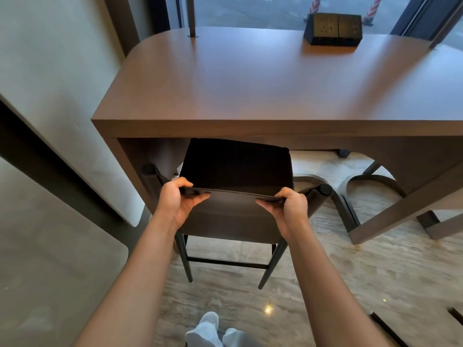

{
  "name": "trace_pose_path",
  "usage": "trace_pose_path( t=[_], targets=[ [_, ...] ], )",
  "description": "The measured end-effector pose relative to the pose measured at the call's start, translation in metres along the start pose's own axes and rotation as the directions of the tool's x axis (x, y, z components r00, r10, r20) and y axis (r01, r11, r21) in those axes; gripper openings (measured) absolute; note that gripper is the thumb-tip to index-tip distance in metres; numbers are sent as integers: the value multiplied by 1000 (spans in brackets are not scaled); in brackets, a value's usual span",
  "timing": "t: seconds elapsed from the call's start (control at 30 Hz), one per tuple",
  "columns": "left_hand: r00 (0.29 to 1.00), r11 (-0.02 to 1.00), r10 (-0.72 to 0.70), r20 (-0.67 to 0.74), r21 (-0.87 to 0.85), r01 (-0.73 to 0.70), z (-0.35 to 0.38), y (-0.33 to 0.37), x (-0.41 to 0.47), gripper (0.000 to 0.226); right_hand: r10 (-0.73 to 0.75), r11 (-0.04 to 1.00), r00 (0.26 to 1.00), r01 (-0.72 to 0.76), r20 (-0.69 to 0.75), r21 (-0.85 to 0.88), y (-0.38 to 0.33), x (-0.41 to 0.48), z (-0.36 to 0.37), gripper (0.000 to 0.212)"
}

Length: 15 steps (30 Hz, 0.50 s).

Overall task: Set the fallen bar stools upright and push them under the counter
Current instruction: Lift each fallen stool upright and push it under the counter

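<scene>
Our left hand [179,201] and right hand [288,209] clamp one upright stool [235,169] by its backrest; a second stool [370,179] sits under the desk [250,83].

The left hand [175,201] and right hand [288,209] grip the upright bar stool [235,166] by its backrest's top edge. Its dark seat sits partly beneath the wooden counter [250,83], which carries a black socket box [333,28].

No legible text, no numbers, socket box [333,30] markings (if any) too blurred to read
</scene>
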<state>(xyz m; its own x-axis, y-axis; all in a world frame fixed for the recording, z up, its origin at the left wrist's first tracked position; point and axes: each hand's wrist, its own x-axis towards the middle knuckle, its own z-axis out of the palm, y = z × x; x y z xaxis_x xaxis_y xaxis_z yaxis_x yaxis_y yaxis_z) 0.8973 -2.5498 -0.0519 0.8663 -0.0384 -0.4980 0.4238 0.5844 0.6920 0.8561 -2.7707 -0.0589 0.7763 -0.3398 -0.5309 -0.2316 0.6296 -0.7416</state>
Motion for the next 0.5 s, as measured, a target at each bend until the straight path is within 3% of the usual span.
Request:
trace_pose_path(
  t=[0.2,0.5],
  targets=[
    [1000,1000,-4,6,10,4,-10,-11,-15,21,27,1000,1000,-27,-10,-11,11,-12,-12,33],
    [999,999,-45,21,10,44,-23,-18,-31,18,28,999,1000,-29,-13,-19,25,-26,-24,18]
  ],
)
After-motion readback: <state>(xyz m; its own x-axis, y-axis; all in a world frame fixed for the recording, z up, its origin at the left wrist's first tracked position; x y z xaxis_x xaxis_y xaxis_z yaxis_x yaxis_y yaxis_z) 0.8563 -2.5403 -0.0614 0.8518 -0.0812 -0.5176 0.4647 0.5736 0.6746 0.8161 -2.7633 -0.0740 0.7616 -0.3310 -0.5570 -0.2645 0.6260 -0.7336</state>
